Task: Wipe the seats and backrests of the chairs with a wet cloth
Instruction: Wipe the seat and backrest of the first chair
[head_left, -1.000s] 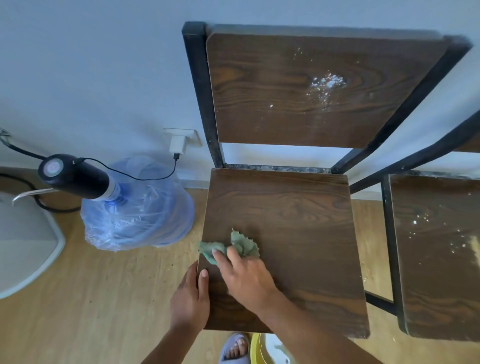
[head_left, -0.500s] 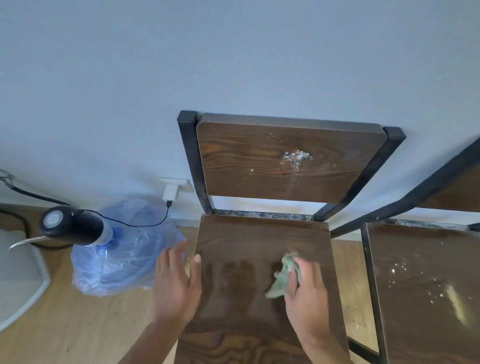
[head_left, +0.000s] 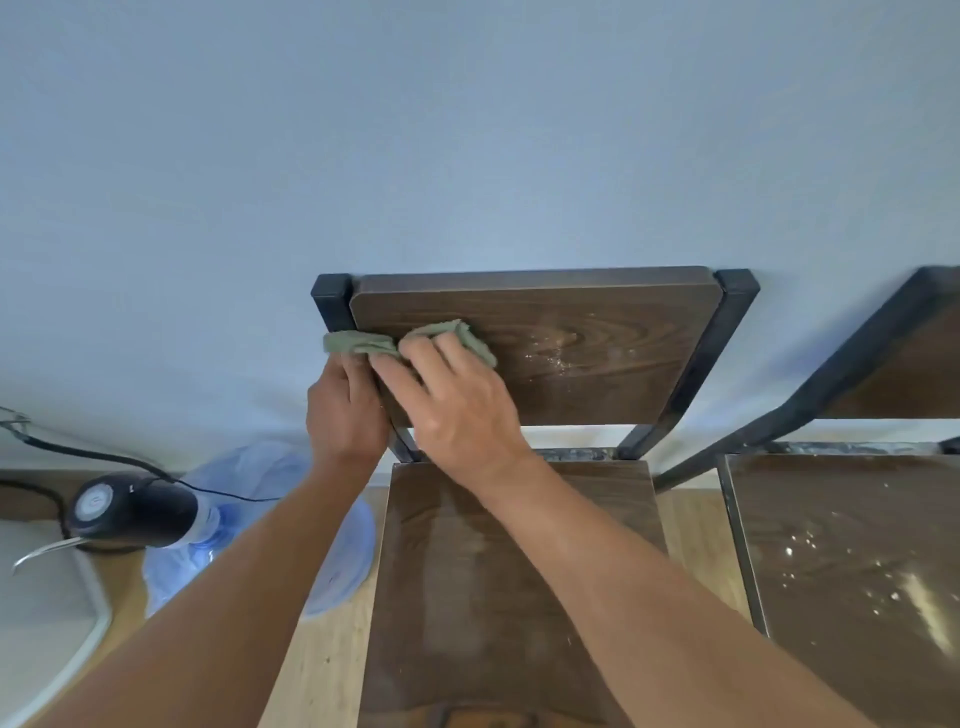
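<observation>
A dark wooden chair with a black metal frame stands against the wall. Its backrest (head_left: 597, 353) carries white dust specks right of centre. Its seat (head_left: 498, 571) shows damp streaks. A green cloth (head_left: 447, 335) lies pressed on the backrest's left part under the fingers of my right hand (head_left: 457, 400). My left hand (head_left: 345, 410) grips the backrest's left post, with the cloth's left end over its fingertips. A second chair's seat (head_left: 852, 571), at the right, is speckled with white dust.
A blue water jug (head_left: 270, 519) with a black pump (head_left: 130, 512) and cable stands on the wooden floor left of the chair. A white rounded object (head_left: 47, 613) sits at the far left. The second chair's backrest (head_left: 904, 374) is partly in view at the right edge.
My right hand has lifted the cloth from the seat up to the backrest's left part. My left hand has moved from the seat's left edge to the backrest's left post. The view tilted upward.
</observation>
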